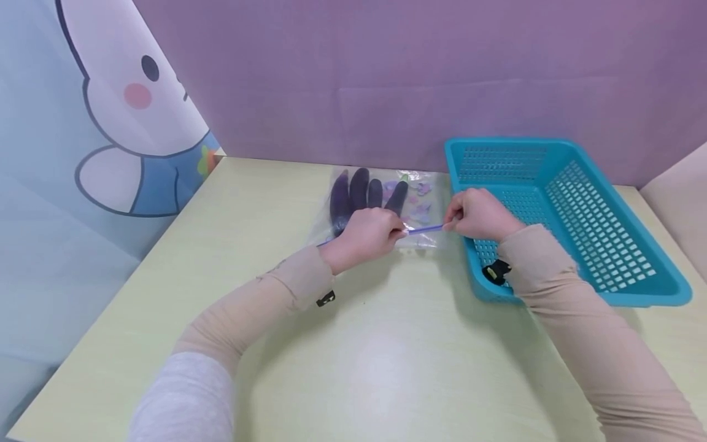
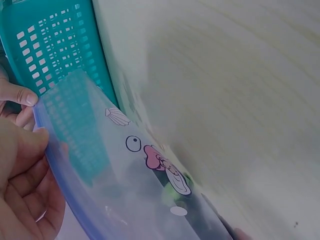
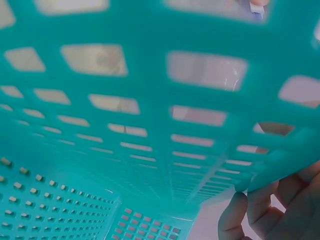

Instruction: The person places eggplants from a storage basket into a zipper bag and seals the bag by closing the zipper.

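A clear zip bag (image 1: 440, 196) printed with cartoon sea figures lies at the back of the table, with several dark purple eggplants (image 1: 340, 199) inside it. Its blue-purple zip strip (image 1: 425, 229) runs along the near edge. My left hand (image 1: 369, 232) pinches that strip partway along. At the strip's right end, beside the basket wall, my right hand (image 1: 480, 213) grips the corner between thumb and fingers. In the left wrist view the strip (image 2: 67, 200) passes under the left thumb and the stretch between the hands is taut. The basket wall partly hides the right hand in the right wrist view.
A teal perforated plastic basket (image 1: 510, 142) stands at the right, close against the bag's right side and under the right forearm. Behind the pale wooden table (image 1: 353, 368) hangs a purple cloth (image 1: 397, 80). A cartoon-printed blue cloth (image 1: 44, 184) hangs along the left.
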`<state>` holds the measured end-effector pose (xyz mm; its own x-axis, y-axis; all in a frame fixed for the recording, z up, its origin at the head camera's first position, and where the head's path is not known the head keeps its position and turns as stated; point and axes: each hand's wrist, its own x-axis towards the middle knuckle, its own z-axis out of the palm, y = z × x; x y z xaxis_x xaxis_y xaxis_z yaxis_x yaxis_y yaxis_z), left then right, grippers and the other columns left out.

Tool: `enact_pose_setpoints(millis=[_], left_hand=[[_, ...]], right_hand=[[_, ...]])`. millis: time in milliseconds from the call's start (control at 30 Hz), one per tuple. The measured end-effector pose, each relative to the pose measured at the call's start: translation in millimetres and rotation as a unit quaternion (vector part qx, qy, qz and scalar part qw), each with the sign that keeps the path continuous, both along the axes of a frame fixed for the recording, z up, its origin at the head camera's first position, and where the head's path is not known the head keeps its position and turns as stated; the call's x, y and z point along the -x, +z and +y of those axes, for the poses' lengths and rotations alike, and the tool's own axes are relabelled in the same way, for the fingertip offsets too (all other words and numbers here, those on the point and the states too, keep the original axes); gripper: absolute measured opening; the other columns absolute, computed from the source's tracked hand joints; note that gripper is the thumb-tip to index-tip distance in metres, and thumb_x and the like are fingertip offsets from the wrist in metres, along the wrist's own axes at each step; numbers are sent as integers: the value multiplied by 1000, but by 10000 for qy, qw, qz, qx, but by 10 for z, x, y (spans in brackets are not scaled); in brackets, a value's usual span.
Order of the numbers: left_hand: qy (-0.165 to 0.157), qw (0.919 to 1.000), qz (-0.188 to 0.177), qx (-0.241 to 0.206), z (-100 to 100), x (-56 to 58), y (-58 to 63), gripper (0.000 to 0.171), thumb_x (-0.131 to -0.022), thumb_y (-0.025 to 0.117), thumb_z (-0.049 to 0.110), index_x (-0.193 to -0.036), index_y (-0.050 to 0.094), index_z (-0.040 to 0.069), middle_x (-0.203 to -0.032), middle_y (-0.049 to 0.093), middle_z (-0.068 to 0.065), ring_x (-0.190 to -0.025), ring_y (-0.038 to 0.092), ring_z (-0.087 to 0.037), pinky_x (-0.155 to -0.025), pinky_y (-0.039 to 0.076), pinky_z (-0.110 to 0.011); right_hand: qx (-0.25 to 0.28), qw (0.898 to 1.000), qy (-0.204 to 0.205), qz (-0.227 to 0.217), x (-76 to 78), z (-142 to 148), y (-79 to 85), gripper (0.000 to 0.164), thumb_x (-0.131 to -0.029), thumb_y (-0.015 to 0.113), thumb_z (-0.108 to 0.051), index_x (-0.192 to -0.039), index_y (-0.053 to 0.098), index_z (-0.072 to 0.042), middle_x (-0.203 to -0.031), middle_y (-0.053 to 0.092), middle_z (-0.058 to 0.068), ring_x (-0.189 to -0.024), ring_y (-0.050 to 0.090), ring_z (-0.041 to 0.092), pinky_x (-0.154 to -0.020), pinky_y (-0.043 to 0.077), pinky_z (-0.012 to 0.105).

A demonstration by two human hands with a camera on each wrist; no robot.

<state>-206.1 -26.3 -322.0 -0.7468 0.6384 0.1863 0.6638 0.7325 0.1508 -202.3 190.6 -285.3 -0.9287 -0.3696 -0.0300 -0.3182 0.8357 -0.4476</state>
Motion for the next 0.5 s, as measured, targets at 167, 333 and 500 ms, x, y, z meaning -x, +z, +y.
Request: enact_pose_setpoints(millis=[167,333,500], left_hand=[[14,10000,-51,-23,-32,-11,1,19,-94,59,26,-100,75,18,-91,74,4,-77,68,-15,-67,54,-34],[56,9998,-168,-14,-67,-19,3,19,-94,59,25,-104,74,19,-98,73,4,-78,68,-14,-65,53,-32],[79,9998,-168,-37,-99,-19,2,19,-93,60,25,-106,73,19,-103,73,4,-83,69,-15,-65,54,-32]], right_hand=[[-7,10000,-14,-33,5,-7,4,5,-81,66,0,-79,71,2,-68,57,5,-63,41,19,-55,33,29],[-8,9999,-30,-118,3,-8,10,6,-82,66,-1,-79,71,2,-68,57,5,-61,41,18,-54,32,29],[-16,9999,-41,-145,-6,-17,28,6,-82,67,-1,-80,71,2,-69,58,6,-62,41,19,-54,32,29]])
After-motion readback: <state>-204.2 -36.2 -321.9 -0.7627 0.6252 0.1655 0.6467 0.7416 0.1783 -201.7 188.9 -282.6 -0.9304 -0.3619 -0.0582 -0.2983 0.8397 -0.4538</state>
